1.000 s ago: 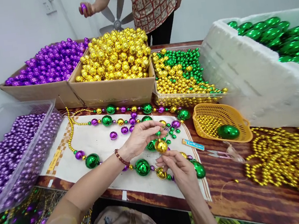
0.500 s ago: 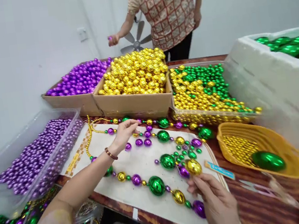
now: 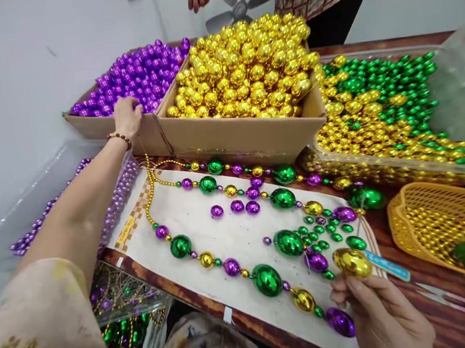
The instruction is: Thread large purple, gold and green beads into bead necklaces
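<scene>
The left hand (image 3: 127,119) has swung from above the pale cloth (image 3: 205,229) to the cardboard box (image 3: 152,134) of glossy purple beads (image 3: 146,74), so the hands now work apart; hidden fingertips leave its grip unclear. The right hand (image 3: 383,311) pinches a smooth, mirror-bright, rounded gold bead (image 3: 353,262) over the cloth's right end, near small green beads (image 3: 334,237).

A bead-stringing workshop: open brown cardboard boxes (image 3: 238,134) hold heaped glossy purple and gold round beads (image 3: 241,76) (upper centre); a green, purple and gold bead strand (image 3: 267,280) lies on white cloth (image 3: 232,237) (lower centre).
</scene>
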The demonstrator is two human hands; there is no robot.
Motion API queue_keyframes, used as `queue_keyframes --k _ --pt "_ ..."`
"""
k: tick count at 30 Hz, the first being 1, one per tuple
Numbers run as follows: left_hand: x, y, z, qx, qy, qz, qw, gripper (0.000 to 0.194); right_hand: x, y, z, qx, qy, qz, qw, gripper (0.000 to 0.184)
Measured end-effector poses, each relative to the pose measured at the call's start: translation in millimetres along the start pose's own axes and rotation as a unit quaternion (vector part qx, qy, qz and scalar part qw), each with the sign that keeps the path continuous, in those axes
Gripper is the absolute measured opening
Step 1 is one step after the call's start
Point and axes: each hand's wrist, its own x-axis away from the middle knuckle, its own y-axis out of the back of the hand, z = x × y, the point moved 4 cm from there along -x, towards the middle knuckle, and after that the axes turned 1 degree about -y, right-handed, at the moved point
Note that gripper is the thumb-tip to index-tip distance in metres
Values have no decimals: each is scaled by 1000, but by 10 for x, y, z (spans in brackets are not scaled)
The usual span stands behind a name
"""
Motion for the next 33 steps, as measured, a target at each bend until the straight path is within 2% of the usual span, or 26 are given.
queue_keyframes --k 2,3,5,7,9,11,13,15,19,22,23,24,25,26,28,29,30,31,33 --pt "195 -48 -236 -4 9 -50 999 16 1 -29 20 -9 -2 -14 1000 38" --pt "380 -87 -458 12 -29 -47 998 13 0 -49 34 -11 -2 -19 1000 38" --pt "911 -219 -1028 68 -168 68 981 13 -4 -97 62 -11 3 -20 1000 37" --pt "1566 -337 -1568 81 -279 220 931 19 -11 -150 84 -7 13 -8 1000 33" --pt "2131 -414 -1948 38 -330 324 886 22 -13 -193 98 -1 25 12 1000 28" --pt "2474 -475 -2171 -14 -340 371 864 24 -4 -216 107 1 38 30 999 24" --pt "2615 -547 -2286 -54 -328 392 858 32 18 -215 109 4 48 42 998 20" --pt "2644 -620 -2336 -82 -306 410 855 39 46 -195 101 5 57 51 997 19" --pt "2629 -673 -2333 -92 -251 449 852 31 104 -144 71 4 65 71 995 18" --pt "2532 -581 -2330 32 -168 420 891 25 141 -130 77 11 64 84 994 20" --pt "2477 -535 -2343 115 -120 401 901 27 151 -134 88 19 64 87 994 21" --pt "2421 -495 -2367 216 -60 387 894 29 160 -144 103 28 64 90 993 22" --pt "2371 -463 -2409 325 9 380 866 31 169 -158 119 37 65 94 993 23" --pt "2333 -441 -2472 430 79 378 816 31 176 -177 137 45 66 99 992 25" --pt "2292 -406 -2664 590 199 383 683 29 187 -218 170 55 71 109 990 27" --pt "2283 -386 -2776 639 239 382 624 28 193 -237 185 58 75 114 989 27" --pt "2279 -364 -2886 671 267 381 578 28 199 -254 197 60 80 120 988 26" --pt "2282 -344 -2986 692 287 378 544 27 205 -268 209 63 86 127 986 25" --pt "2305 -317 -3139 717 319 368 499 22 221 -280 229 68 102 137 983 22"
